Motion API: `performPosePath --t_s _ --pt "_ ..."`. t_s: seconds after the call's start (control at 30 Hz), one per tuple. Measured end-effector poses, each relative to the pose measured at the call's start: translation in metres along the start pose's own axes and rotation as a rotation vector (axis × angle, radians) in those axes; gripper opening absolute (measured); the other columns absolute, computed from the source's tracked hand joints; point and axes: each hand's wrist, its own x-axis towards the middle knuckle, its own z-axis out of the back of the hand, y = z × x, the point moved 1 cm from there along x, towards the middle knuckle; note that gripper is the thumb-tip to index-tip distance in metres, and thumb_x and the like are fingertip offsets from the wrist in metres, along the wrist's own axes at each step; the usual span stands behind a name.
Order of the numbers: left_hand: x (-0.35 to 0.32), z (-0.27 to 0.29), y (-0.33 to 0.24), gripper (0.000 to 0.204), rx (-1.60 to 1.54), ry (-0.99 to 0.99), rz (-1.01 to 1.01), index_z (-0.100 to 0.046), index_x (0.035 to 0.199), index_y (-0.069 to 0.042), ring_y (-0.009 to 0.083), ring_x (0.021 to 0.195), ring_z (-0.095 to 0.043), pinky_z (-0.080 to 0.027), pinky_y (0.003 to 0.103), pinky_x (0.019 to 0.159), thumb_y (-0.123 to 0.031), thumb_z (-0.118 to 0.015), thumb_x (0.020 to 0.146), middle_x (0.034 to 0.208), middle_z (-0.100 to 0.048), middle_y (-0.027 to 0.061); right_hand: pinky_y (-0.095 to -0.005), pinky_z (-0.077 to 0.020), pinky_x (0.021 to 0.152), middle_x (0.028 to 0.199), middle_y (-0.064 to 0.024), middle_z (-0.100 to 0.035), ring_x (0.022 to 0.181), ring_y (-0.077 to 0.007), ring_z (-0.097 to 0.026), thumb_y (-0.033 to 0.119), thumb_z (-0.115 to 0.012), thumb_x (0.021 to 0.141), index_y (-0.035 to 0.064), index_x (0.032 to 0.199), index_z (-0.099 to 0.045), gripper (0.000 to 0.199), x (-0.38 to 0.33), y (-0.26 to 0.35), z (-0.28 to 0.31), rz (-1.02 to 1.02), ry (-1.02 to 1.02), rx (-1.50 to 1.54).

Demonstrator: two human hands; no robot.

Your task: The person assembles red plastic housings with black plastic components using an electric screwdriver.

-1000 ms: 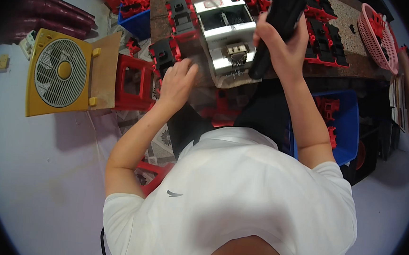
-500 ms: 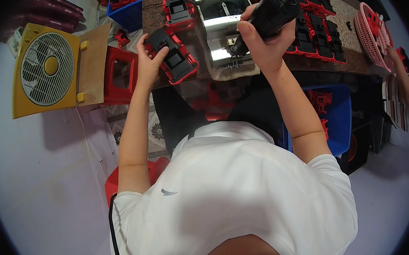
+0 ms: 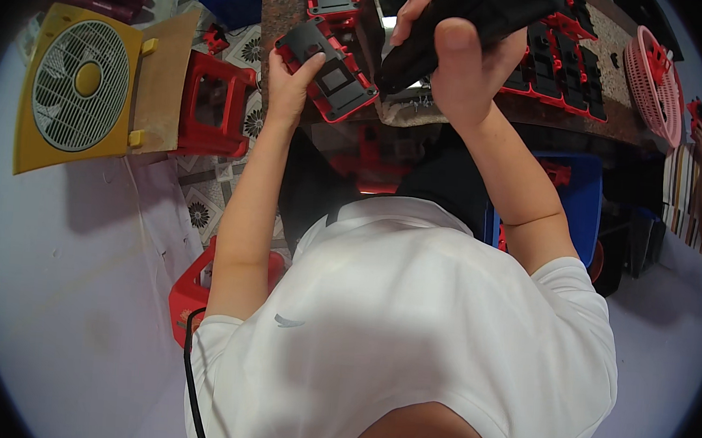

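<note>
Red-and-black plastic part — yellow fan, pink basket, white shirt.

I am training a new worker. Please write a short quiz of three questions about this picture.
1. True or false: the left hand holds a red and black flat part.
2. What does the right hand grip? A) black tool B) pink basket C) yellow fan
3. What colour is the stool beside the yellow fan?

Key: 1 true; 2 A; 3 red.
</note>
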Motion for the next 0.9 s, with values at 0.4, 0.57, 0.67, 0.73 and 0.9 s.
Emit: performPosePath --t_s 0.4,0.57,0.67,0.73,0.9 --pt "0.003 0.000 -0.003 0.066 -0.013 0.054 0.067 -0.039 0.125 -0.002 0.0198 0.107 -0.059 -0.048 0.034 0.094 -0.014 -0.080 0.075 0.117 -0.058 0.0118 -0.0252 -0.0473 0.054 0.081 -0.0067 -0.059 0.061 -0.0120 -0.056 0.024 -0.074 0.087 0.0019 0.111 -0.046 0.043 -0.009 -0.023 -0.007 0.063 0.115 -0.191" --pt "-0.001 -0.005 -0.011 0.063 -0.042 0.032 -0.002 -0.042 0.123 -0.001 0.0198 0.103 -0.060 -0.049 0.034 0.092 -0.012 -0.080 0.074 0.113 -0.060 0.0115 -0.0250 -0.0475 0.062 0.091 -0.0066 -0.059 0.073 -0.0126 -0.058 0.016 -0.075 0.085 0.0004 0.123 -0.045 0.051 0.001 -0.018 -0.025 -0.152 0.149 -0.068" --pt "-0.004 -0.010 -0.018 0.060 -0.062 0.018 -0.011 -0.043 0.122 -0.002 0.0192 0.102 -0.061 -0.049 0.034 0.092 -0.009 -0.079 0.074 0.112 -0.061 0.0109 -0.0261 -0.0477 0.068 0.094 -0.0072 -0.060 0.080 -0.0146 -0.058 0.015 -0.075 0.084 0.0001 0.122 -0.048 0.049 0.018 -0.034 -0.030 0.148 0.299 -0.258" --pt "-0.003 -0.012 -0.020 0.059 -0.075 0.034 -0.009 -0.044 0.121 -0.002 0.0190 0.102 -0.061 -0.049 0.033 0.092 -0.009 -0.079 0.075 0.112 -0.061 0.0107 -0.0272 -0.0482 0.070 0.095 -0.0077 -0.060 0.082 -0.0158 -0.058 0.016 -0.075 0.084 -0.0006 0.120 -0.049 0.047 0.020 -0.039 -0.028 0.318 0.421 -0.507" --pt "0.004 -0.003 0.007 0.057 -0.133 0.058 -0.073 -0.044 0.121 -0.002 0.0186 0.102 -0.061 -0.049 0.033 0.092 -0.007 -0.078 0.075 0.112 -0.061 0.0099 -0.0278 -0.0490 0.072 0.096 -0.0087 -0.061 0.082 -0.0165 -0.060 0.014 -0.076 0.083 -0.0019 0.123 -0.047 0.052 0.010 -0.028 -0.036 0.142 0.345 -0.292"
